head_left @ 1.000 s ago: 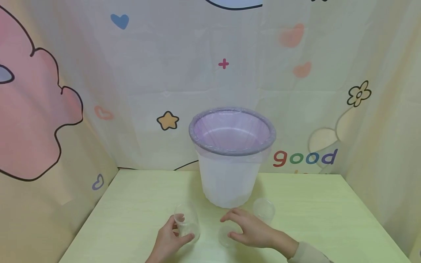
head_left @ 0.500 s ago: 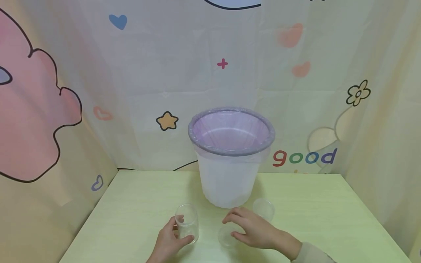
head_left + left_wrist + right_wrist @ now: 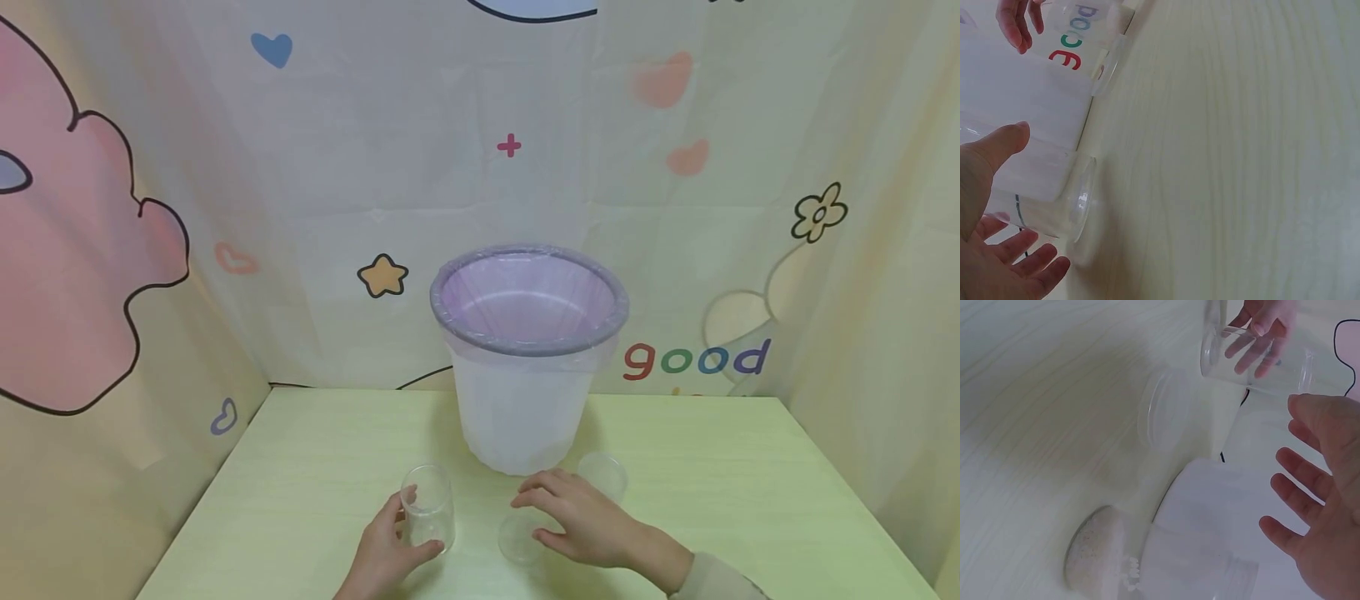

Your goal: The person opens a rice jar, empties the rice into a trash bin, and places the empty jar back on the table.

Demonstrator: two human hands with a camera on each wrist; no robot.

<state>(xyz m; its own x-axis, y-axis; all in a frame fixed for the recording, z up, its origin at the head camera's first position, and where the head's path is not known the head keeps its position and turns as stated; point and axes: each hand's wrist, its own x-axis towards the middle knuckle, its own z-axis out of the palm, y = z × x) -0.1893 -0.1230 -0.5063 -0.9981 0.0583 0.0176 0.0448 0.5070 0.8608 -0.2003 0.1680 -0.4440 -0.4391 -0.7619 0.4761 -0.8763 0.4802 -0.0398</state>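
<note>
A clear, open-topped plastic jar (image 3: 431,512) stands upright on the table's near side. My left hand (image 3: 386,542) is spread loosely around it, thumb in front and fingers behind; in the left wrist view the fingers (image 3: 1035,262) look relaxed and apart from the wall. A flat, clear round lid (image 3: 517,537) lies to the jar's right. Over the lid's right side hovers my right hand (image 3: 581,521), fingers loosely bent and holding nothing. Partly hidden behind that hand is a second clear jar (image 3: 602,475); its lower part (image 3: 1094,553) looks pale and speckled in the right wrist view.
Behind the hands stands a white bin (image 3: 521,417) with a purple inside and a thin plastic liner over its grey rim. The pale yellow-green table (image 3: 315,450) meets a printed cloth backdrop (image 3: 337,167) at the back and sides.
The jar at my left hand has gone from slightly tilted to upright, and the hand has loosened around it. My right hand has drifted slightly right over the lid.
</note>
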